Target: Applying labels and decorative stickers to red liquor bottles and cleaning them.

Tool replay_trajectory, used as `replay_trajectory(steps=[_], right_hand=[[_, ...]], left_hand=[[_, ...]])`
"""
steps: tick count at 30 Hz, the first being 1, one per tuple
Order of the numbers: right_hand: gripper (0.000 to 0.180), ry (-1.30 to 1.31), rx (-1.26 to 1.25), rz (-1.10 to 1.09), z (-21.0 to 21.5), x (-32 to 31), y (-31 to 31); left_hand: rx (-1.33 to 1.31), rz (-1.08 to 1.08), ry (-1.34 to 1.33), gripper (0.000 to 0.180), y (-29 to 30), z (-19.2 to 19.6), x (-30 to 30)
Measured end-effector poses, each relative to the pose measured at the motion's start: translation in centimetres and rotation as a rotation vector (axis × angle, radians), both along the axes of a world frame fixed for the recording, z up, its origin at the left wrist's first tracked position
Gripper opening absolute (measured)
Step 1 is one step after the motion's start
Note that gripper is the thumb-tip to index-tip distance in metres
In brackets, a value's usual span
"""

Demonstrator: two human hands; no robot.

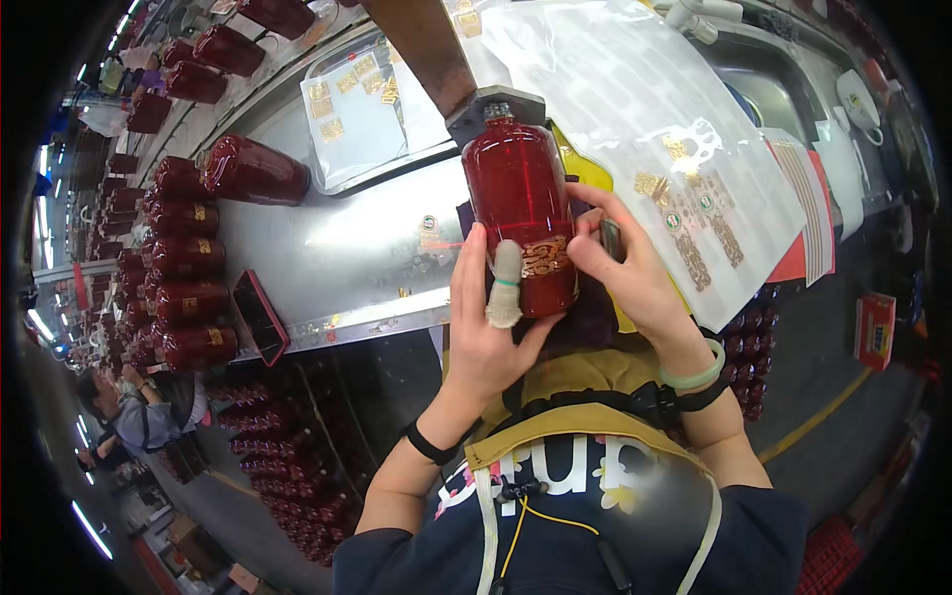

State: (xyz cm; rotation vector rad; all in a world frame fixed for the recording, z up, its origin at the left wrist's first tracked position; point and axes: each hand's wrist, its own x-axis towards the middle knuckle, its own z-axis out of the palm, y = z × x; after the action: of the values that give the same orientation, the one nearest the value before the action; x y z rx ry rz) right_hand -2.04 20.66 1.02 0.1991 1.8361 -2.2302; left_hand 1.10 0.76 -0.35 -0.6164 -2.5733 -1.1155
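Observation:
A dark red glass bottle (506, 183) lies on its side at the middle of the bench, its clear neck pointing away from me against a metal block (496, 104). A gold decorative sticker (544, 257) is on its lower face. My left hand (491, 332) is closed round the left side and base, and one finger in a beige cloth finger cot (507, 278) rests on the glass beside the sticker. My right hand (630, 263) grips the right side, its thumb at the sticker's edge. A small grey thing (610, 238) shows among its curled fingers; its kind is unclear.
Translucent sheets (615, 89) with gold stickers cover the right of the bench. A tray (342, 149) holds more stickers. Several red bottles (188, 258) line the left, near a dark phone (260, 315). A sink (764, 74) is at far right. Another person (149, 412) works at left.

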Motion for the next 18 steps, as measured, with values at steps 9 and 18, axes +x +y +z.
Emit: replay_trajectory(steps=[9,18], right_hand=[[0.033,0.155,0.009,-0.280,0.4,-0.6,0.9],[0.021,0.273,0.367,-0.250,0.2,0.4,-0.7]], left_hand=[[-0.429,0.167,0.004,0.079,4.1,3.2,0.2],[-0.004,0.126,0.051,0.095,1.3,0.1,0.1]])
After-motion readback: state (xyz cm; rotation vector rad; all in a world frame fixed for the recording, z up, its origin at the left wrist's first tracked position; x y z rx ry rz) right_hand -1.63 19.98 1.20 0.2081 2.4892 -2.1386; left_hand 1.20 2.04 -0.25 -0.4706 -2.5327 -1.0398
